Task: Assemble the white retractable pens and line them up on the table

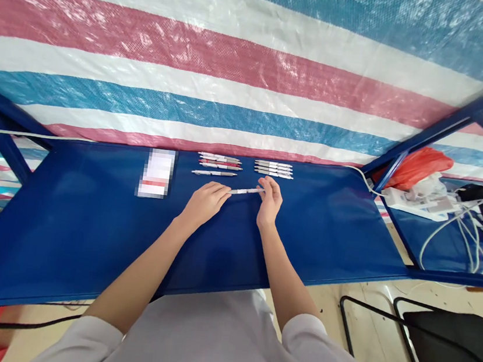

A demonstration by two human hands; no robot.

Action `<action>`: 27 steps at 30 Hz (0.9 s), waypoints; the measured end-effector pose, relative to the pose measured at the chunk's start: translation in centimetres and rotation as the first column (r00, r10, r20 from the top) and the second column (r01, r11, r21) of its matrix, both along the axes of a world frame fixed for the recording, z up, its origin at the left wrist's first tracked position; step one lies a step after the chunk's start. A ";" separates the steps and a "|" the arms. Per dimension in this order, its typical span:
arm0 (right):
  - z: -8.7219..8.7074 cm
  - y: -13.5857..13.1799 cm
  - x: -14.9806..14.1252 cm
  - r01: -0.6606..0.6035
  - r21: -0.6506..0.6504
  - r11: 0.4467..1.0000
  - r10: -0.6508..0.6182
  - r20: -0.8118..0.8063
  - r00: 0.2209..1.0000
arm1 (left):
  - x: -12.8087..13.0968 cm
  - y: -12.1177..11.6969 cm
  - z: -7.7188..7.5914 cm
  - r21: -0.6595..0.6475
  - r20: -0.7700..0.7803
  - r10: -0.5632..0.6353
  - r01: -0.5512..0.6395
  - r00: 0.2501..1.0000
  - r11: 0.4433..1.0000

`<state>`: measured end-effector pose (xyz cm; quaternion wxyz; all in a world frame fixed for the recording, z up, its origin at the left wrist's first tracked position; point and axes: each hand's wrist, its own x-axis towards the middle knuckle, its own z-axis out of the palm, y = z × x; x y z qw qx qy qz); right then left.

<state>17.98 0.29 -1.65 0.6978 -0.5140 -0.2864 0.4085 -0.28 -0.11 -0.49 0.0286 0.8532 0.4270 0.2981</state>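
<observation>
Between my two hands a white pen [245, 191] is held level above the blue table [225, 243]. My left hand [207, 200] has its fingers closed on the pen's left end. At the other end, the thumb and fingers of my right hand [270, 201] pinch the pen. Just beyond my left hand lies a grey and white pen [214, 173], with a row of several pens [220, 161] behind it, one of them red. Behind my right hand, several white pens [273, 169] lie side by side in a second row.
A blurred white packet or card [156, 173] with a red band lies left of the pens. Striped plastic sheeting [239, 57] hangs behind the table. To the right are a red plastic bag [419, 167], white cables [459, 237] and a black chair [453, 354].
</observation>
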 end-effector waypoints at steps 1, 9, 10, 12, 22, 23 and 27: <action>-0.1 -0.3 0.1 -0.016 0.047 0.999 0.005 0.224 0.975 | -0.1 0.0 -0.1 -0.004 -0.006 0.005 -0.006 1.000 1.000; -0.3 -1.3 -0.2 -0.429 0.172 0.887 -0.096 0.977 0.193 | -0.6 -0.1 0.2 -0.017 -0.018 0.003 -0.003 1.000 1.000; -0.4 -1.3 -0.2 -0.440 0.171 0.881 -0.111 0.981 0.160 | -0.6 -0.1 0.2 -0.020 -0.015 0.003 -0.003 1.000 1.000; -0.8 -1.2 -0.2 -0.445 0.166 0.880 -0.123 0.985 0.125 | -0.6 -0.2 0.1 -0.023 -0.008 0.003 -0.003 1.000 1.000; -0.4 -0.6 2.1 -0.498 -0.070 0.864 0.117 0.991 0.064 | 0.2 0.0 -0.5 -0.076 0.020 0.070 -0.068 0.997 0.995; -0.3 -0.4 2.5 -0.492 -0.082 0.867 0.122 0.991 0.051 | 0.3 0.1 -0.6 -0.091 0.010 0.093 -0.092 0.996 0.992; -0.2 0.8 4.3 -0.444 -0.096 0.891 0.096 0.995 -0.021 | 0.8 0.5 -1.4 -0.139 -0.064 0.170 -0.177 0.983 0.974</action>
